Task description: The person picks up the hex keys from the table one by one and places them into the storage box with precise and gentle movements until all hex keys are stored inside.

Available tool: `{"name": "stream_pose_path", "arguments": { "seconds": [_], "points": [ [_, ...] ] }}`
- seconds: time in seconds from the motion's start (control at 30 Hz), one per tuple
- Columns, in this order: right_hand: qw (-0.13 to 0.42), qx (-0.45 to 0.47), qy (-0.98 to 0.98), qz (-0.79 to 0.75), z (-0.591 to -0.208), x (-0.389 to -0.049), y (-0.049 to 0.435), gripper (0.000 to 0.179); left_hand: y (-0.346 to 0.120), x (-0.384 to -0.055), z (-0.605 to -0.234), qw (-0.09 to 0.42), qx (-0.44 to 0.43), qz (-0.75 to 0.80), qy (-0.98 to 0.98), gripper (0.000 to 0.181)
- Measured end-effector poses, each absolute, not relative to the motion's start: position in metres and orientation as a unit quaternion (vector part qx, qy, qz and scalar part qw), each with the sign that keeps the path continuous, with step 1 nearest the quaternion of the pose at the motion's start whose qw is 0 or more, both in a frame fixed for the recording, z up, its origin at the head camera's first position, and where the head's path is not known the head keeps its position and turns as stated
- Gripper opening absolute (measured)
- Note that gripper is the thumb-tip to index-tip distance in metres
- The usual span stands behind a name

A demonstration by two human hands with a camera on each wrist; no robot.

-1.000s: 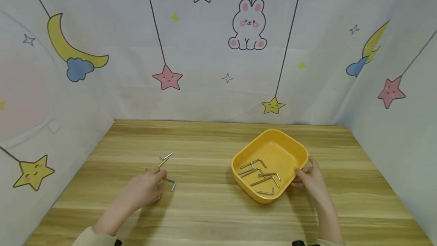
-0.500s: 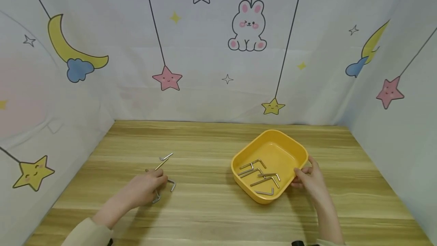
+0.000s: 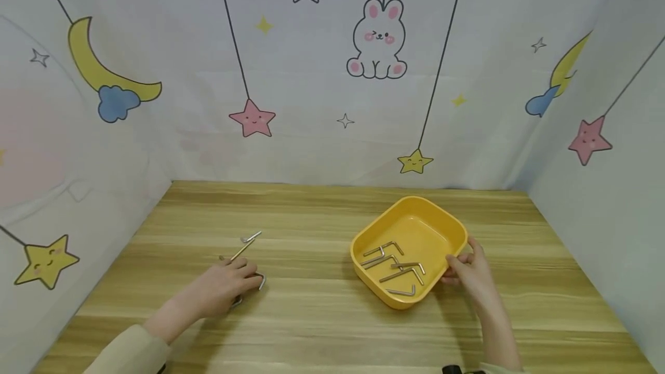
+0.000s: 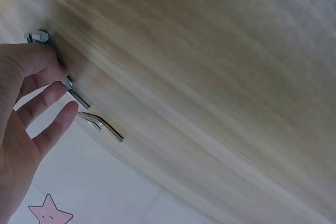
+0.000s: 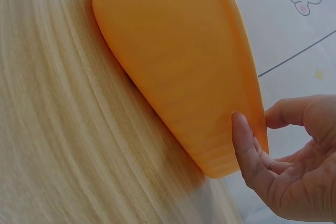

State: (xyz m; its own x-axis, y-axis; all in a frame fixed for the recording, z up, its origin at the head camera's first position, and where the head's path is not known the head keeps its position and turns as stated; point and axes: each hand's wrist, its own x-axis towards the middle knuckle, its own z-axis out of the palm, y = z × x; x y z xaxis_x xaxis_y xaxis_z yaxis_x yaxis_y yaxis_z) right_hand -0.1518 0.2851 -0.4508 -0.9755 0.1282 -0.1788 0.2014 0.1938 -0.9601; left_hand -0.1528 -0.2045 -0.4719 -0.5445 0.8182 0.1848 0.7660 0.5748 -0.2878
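My left hand (image 3: 220, 290) is low over a small group of hex keys at the left of the table. Its fingertips are right at a silver hex key (image 3: 262, 280), whose bent end sticks out past them. In the left wrist view, thumb and fingertips (image 4: 62, 88) come close together beside a key's shaft (image 4: 79, 98); I cannot tell whether they pinch it. Another key (image 3: 236, 302) is partly hidden under the hand. My right hand (image 3: 470, 276) grips the right edge of a yellow plastic tray (image 3: 428, 235), thumb on the rim and fingers against the outer wall.
Several hex keys (image 3: 400, 275) lie inside the tray, toward its near left side. Beyond the left hand are a brass-toned key (image 3: 243, 249) and a short silver one (image 3: 252, 236). A white cloth wall (image 3: 312, 154) with cartoon prints borders the wood-grain table (image 3: 312, 328).
My left hand has shifted slightly, its fingertips reaching farther over the silver hex key with the bent end. The right hand and the tray have stayed in place.
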Motion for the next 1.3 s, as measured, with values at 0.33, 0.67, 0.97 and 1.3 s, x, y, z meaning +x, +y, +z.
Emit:
{"name": "stream_pose_path", "arguments": {
  "seconds": [0.33,0.67,0.97,1.3],
  "points": [
    [0.028,0.106,0.770,-0.629,-0.4515,-0.1527,0.2850,0.080,-0.2057,-0.1544,-0.4730,0.158,-0.459,0.084,-0.870,0.038],
    [0.030,0.106,0.771,-0.627,-0.4500,-0.1532,0.2842,0.080,-0.2094,-0.1522,-0.4747,0.184,-0.451,0.065,-0.871,0.035],
    [0.029,0.106,0.775,-0.622,-0.4482,-0.1524,0.2828,0.080,-0.2097,-0.1481,-0.4731,0.193,-0.439,0.044,-0.876,0.033],
    [0.026,0.108,0.776,-0.620,-0.4482,-0.1513,0.2835,0.080,-0.2041,-0.1454,-0.4656,0.199,-0.436,0.045,-0.876,0.042]
  ]
}}
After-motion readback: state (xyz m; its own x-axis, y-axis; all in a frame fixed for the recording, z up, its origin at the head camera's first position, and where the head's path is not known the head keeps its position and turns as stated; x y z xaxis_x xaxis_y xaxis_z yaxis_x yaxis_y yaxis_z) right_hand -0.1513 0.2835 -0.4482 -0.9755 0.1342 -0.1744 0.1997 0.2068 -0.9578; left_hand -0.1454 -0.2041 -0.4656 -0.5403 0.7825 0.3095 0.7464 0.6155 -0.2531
